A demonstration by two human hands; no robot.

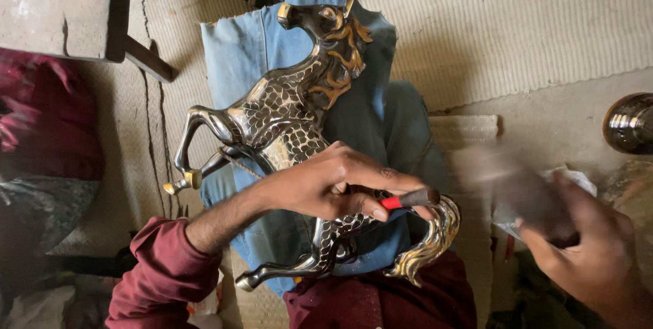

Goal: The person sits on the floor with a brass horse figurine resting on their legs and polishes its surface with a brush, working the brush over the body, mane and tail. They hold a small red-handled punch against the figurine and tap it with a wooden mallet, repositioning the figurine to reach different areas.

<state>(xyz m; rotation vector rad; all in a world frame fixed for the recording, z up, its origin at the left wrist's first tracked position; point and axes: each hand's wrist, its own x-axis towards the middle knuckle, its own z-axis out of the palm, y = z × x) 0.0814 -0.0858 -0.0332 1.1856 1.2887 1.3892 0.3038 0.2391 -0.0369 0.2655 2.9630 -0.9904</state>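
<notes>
A shiny metal horse figurine [286, 115] with scale-like engraving, gold mane and gold tail lies across my lap on blue denim cloth [238, 50]. My left hand [333, 183] rests on the horse's hindquarters and pinches a small tool with a red and dark handle [408, 200] against it. My right hand [578, 234], blurred by motion, is off to the right, closed around a dark object above a whitish wrapper [578, 179].
A woven beige mat [517, 23] covers the floor. A round shiny metal piece [629, 124] sits at the right edge. A red and grey cloth bundle [41, 132] lies at left beside a wooden stool leg [146, 57].
</notes>
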